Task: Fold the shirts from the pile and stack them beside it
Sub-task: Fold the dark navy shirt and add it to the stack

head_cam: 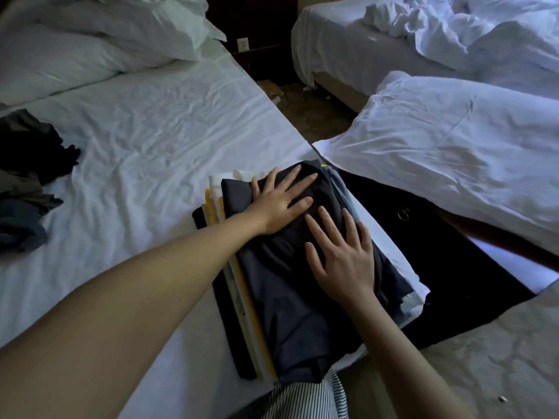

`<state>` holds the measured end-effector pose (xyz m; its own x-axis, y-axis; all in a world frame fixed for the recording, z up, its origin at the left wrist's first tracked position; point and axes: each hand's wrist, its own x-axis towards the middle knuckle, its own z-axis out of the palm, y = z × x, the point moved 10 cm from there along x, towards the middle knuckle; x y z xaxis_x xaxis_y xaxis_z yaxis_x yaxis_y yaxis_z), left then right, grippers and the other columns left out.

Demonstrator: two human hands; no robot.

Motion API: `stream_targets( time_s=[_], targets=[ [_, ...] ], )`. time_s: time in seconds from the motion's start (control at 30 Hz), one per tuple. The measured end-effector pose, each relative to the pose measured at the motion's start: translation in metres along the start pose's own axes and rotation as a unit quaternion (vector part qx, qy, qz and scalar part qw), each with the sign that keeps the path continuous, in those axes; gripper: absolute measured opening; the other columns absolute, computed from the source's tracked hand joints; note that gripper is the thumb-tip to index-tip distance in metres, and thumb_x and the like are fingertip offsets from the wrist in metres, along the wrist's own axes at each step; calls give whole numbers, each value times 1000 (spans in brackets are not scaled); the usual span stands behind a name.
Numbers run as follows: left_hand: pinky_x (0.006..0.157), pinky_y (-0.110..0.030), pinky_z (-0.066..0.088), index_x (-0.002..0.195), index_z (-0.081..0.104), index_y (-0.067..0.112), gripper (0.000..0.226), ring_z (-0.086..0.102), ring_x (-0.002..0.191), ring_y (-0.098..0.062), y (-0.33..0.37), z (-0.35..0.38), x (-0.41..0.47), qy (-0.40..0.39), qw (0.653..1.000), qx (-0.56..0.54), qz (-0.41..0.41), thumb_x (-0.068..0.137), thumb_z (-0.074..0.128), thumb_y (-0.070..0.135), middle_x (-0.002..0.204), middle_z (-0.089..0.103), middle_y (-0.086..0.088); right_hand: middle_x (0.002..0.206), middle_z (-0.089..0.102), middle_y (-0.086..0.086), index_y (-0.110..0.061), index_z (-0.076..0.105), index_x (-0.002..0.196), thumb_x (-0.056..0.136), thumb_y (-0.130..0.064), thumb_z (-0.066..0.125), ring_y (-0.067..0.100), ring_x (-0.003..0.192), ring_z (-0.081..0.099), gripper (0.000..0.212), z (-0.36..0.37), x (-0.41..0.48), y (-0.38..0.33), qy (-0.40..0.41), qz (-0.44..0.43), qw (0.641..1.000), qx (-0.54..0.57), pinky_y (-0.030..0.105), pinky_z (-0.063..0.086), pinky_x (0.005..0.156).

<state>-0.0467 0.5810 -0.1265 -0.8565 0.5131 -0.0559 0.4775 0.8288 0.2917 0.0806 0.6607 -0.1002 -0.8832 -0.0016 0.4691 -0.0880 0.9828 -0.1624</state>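
Shirts folded into a stack (239, 300) sit at the right edge of the white bed (136, 131) in front of me, close to its near corner. On top is a dark navy shirt (287, 316); under it show layers of yellow, white, pale blue and black cloth. My left hand (281, 201) lies flat on the far end of the navy shirt, fingers straight and spread, grasping nothing. My right hand (338, 255) lies flat just beside it, nearer to me, fingers likewise straight and spread on the cloth. The unfolded pile (24, 182) of dark clothes is well apart, at the bed's left edge. White pillows (75, 40) rest at the bed's head. Past the bed's right edge lies a black object (423, 252) bearing a metal ring (402, 213), with a large white cushion (453, 146) over its far side. A second bed (453, 34) with rumpled white sheets stands beyond. Striped fabric (302, 400) shows at the bottom edge
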Motion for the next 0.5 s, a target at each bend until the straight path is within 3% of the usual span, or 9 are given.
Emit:
stream_targets(
  time_s=[0.17,0.27,0.33,0.4,0.5],
  targets=[
    [112,-51,-14,147,7,45,70,-6,147,-22,6,-6,-20,89,996,30,-7,80,-2,64,160,2,9,138,52,-3,-23,53,134,92,-43,33,31,129,46,51,-1,1,11,6,31,999,30,40,27,104],
    [116,-46,-3,150,17,25,75,8,147,-27,14,-3,-50,130,991,11,-18,83,1,54,159,15,-3,142,48,-2,-20,48,138,93,-43,29,31,130,45,54,5,5,16,-15,45,998,41,37,25,102],
    [114,-51,18,148,29,11,70,28,140,-37,27,7,-79,149,989,4,19,91,14,50,152,30,-17,146,42,-3,-21,42,142,92,-46,22,30,135,39,59,9,6,16,-42,54,997,43,36,21,103],
    [103,-58,35,143,34,9,63,41,130,-45,48,22,-107,166,982,55,77,99,15,48,143,39,-28,152,31,-7,-26,31,146,89,-50,9,26,141,28,66,12,6,19,-86,65,993,43,35,16,108],
    [107,-57,30,144,28,22,54,32,133,-49,67,44,-144,127,966,125,186,99,14,49,146,33,-31,156,17,-12,-30,18,150,83,-53,-3,20,145,14,74,12,2,17,-130,57,989,31,35,12,113]
  ],
)
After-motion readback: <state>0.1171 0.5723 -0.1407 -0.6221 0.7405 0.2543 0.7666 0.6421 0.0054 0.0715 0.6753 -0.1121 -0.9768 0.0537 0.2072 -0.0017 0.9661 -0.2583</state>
